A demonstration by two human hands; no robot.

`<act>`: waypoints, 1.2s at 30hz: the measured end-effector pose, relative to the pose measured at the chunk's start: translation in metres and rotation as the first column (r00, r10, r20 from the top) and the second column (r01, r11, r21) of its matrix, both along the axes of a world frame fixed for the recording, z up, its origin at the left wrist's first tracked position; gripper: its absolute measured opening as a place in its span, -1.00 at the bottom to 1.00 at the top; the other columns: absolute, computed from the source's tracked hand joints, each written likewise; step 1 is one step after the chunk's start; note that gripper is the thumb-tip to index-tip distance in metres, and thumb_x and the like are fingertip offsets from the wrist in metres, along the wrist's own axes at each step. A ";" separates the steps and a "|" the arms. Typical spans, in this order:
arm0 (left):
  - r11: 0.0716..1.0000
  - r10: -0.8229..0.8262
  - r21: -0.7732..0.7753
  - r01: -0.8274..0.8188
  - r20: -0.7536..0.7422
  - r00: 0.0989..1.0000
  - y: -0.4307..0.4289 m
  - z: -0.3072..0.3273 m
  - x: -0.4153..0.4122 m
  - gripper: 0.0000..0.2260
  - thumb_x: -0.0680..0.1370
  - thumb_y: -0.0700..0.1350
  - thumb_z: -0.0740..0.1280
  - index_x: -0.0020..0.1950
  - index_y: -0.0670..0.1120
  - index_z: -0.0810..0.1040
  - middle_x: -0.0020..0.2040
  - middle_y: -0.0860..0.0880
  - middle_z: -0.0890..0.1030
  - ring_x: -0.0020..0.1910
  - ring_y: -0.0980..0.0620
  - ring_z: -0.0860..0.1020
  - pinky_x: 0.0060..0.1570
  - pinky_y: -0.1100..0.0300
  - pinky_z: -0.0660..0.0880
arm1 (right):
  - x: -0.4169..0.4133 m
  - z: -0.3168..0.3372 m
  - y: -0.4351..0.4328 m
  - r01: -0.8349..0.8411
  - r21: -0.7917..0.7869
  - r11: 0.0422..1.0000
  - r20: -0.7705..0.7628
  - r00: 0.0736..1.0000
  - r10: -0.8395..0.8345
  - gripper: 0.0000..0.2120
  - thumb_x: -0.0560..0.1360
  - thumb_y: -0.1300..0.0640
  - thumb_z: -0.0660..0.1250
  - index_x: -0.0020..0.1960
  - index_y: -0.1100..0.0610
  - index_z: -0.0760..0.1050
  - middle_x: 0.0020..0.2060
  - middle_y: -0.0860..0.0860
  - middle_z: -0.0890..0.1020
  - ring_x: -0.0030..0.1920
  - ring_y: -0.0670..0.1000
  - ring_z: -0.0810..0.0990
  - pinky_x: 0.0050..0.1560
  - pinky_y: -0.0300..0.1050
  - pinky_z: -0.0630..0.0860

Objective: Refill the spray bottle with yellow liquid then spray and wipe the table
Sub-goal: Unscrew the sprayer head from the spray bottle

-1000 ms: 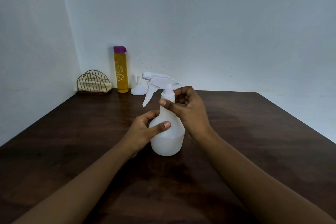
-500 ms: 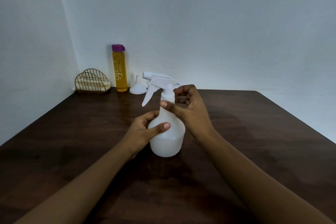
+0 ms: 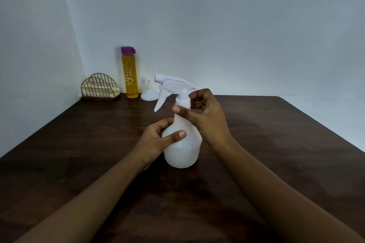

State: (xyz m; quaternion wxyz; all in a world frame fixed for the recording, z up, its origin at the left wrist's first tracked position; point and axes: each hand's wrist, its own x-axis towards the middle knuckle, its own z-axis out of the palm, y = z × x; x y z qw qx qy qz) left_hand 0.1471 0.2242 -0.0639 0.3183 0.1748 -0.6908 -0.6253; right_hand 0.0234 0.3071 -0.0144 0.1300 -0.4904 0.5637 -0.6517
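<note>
A white translucent spray bottle [image 3: 182, 150] stands upright in the middle of the dark wooden table [image 3: 276, 144]. My left hand [image 3: 158, 141] grips its body from the left, thumb across the front. My right hand [image 3: 205, 116] is curled round the collar just under the white trigger head [image 3: 169, 85], thumb on the neck's front. The nozzle and trigger point left. A tall bottle of yellow liquid [image 3: 129, 77] with a purple cap stands at the back left by the wall. A white funnel [image 3: 149, 94] sits upside down to its right.
A gold wire holder [image 3: 99, 88] with pale folded cloths or napkins stands in the back left corner. Walls close off the table at the back and left. The table's right edge runs diagonally on the right.
Both hands stay on the spray bottle. The right hand's fingers have shifted slightly round the collar; the bottle stands in the same spot.
</note>
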 end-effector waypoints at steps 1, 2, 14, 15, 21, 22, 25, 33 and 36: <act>1.000 -0.001 0.002 0.001 -0.003 1.000 0.000 0.000 0.000 -0.52 0.24 0.09 0.47 0.13 0.03 0.58 0.09 0.00 0.66 0.08 -0.01 0.63 0.04 0.01 0.57 | 0.002 -0.001 -0.001 0.020 -0.013 1.000 0.008 1.000 -0.020 -0.62 0.28 0.05 0.56 -0.02 0.01 0.45 -0.07 -0.08 0.59 0.00 -0.10 0.58 0.00 -0.15 0.56; 1.000 -0.003 0.004 0.003 -0.007 1.000 0.001 0.000 0.000 -0.53 0.24 0.09 0.47 0.12 0.03 0.58 0.08 0.00 0.67 0.07 -0.01 0.63 0.03 0.03 0.57 | 0.002 -0.001 -0.001 0.026 -0.013 1.000 0.007 1.000 -0.026 -0.65 0.29 0.05 0.55 -0.02 0.02 0.47 -0.07 -0.07 0.61 -0.01 -0.09 0.59 0.01 -0.12 0.57; 1.000 0.003 0.025 -0.003 -0.006 1.000 0.001 0.001 -0.001 -0.65 0.33 -0.04 0.43 0.11 0.02 0.57 0.04 0.03 0.68 0.04 0.01 0.64 -0.05 0.15 0.59 | -0.013 0.006 0.005 -0.276 0.107 0.955 -0.024 0.960 0.280 -0.64 0.45 0.12 0.40 0.22 0.13 0.47 0.09 0.01 0.63 0.11 -0.06 0.60 0.10 -0.11 0.54; 1.000 0.003 0.022 -0.003 -0.005 1.000 0.001 0.001 -0.001 -0.65 0.34 -0.05 0.45 0.11 0.02 0.57 0.05 0.02 0.68 0.04 0.02 0.64 -0.03 0.13 0.59 | -0.012 0.006 0.005 -0.243 0.110 0.964 -0.050 0.967 0.250 -0.62 0.40 0.08 0.45 0.18 0.10 0.46 0.11 0.01 0.62 0.13 -0.04 0.59 0.12 -0.06 0.55; 1.000 -0.002 0.012 0.002 0.005 1.000 0.000 0.001 0.000 -0.61 0.35 -0.03 0.51 0.14 0.00 0.57 0.08 -0.01 0.67 0.06 -0.01 0.64 0.01 0.08 0.59 | -0.011 0.017 0.005 -0.094 0.113 0.989 -0.128 0.986 0.108 -0.70 0.35 0.11 0.51 0.03 0.09 0.53 0.00 -0.05 0.63 0.05 -0.14 0.58 0.07 -0.18 0.52; 1.000 -0.001 0.006 0.001 0.011 1.000 0.000 0.001 0.000 -0.58 0.32 0.01 0.50 0.15 0.01 0.57 0.08 -0.01 0.67 0.06 0.00 0.64 0.01 0.07 0.59 | -0.011 0.021 0.005 -0.099 0.112 0.989 -0.103 0.988 0.111 -0.71 0.35 0.11 0.50 0.02 0.11 0.52 -0.06 -0.03 0.63 -0.02 -0.12 0.59 0.01 -0.18 0.54; 1.000 0.015 -0.006 -0.015 0.027 1.000 0.001 0.003 0.001 -0.52 0.24 0.11 0.47 0.13 0.04 0.57 0.09 0.01 0.66 0.06 0.01 0.63 0.02 0.05 0.58 | -0.008 0.036 0.005 -0.138 0.119 0.983 -0.064 0.987 0.147 -0.67 0.39 0.10 0.47 0.07 0.16 0.46 -0.10 0.08 0.65 -0.09 0.02 0.64 -0.13 -0.11 0.58; 0.997 0.083 -0.018 -0.082 0.089 0.993 -0.002 0.008 0.002 -0.61 0.32 0.04 0.52 0.10 0.09 0.54 0.14 -0.01 0.61 0.11 -0.03 0.59 0.04 0.01 0.58 | 0.000 0.083 0.006 -0.152 0.167 0.974 -0.133 0.975 0.175 -0.69 0.51 0.05 0.31 0.13 0.17 0.31 -0.25 0.08 0.67 -0.46 -0.02 0.52 -0.50 -0.21 0.40; 0.992 0.126 -0.018 -0.125 0.087 0.988 -0.004 0.007 0.003 -0.64 0.37 -0.02 0.48 0.15 0.05 0.54 0.13 0.00 0.62 0.08 -0.02 0.60 -0.02 0.05 0.60 | 0.002 0.096 0.004 -0.179 0.134 0.975 -0.044 0.982 0.186 -0.79 0.53 0.08 0.29 0.08 0.13 0.35 -0.30 0.13 0.61 -0.45 0.02 0.52 -0.44 -0.14 0.49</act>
